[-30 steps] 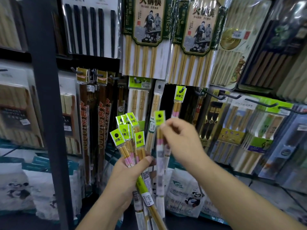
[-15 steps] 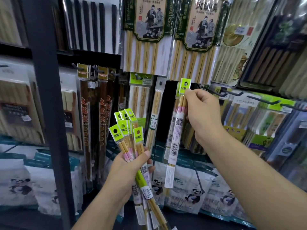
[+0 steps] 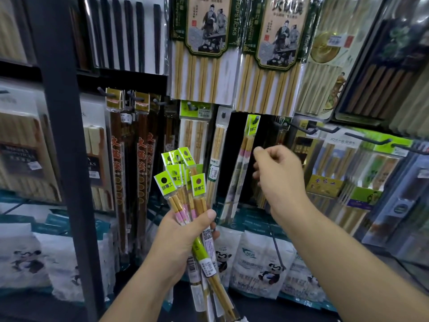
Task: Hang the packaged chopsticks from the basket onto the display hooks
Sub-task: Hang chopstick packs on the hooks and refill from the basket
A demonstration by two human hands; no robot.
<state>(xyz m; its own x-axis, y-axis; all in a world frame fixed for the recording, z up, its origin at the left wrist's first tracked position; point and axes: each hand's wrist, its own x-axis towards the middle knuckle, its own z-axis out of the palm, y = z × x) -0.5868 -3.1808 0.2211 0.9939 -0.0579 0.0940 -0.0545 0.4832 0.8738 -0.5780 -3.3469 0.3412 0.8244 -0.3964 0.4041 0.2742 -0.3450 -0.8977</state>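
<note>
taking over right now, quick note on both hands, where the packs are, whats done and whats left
Left hand: grips a fanned bunch of green-tagged chopstick packs, tags up.
Right hand: fingers curled, holding nothing, just right of the hung packs.
Done: the hung packs, with the same green tag, hang from the hook in the middle of the display.
Left: hang the bunch from the left hand, probably one pack at a time on that same hook. The basket is out of view.
</note>
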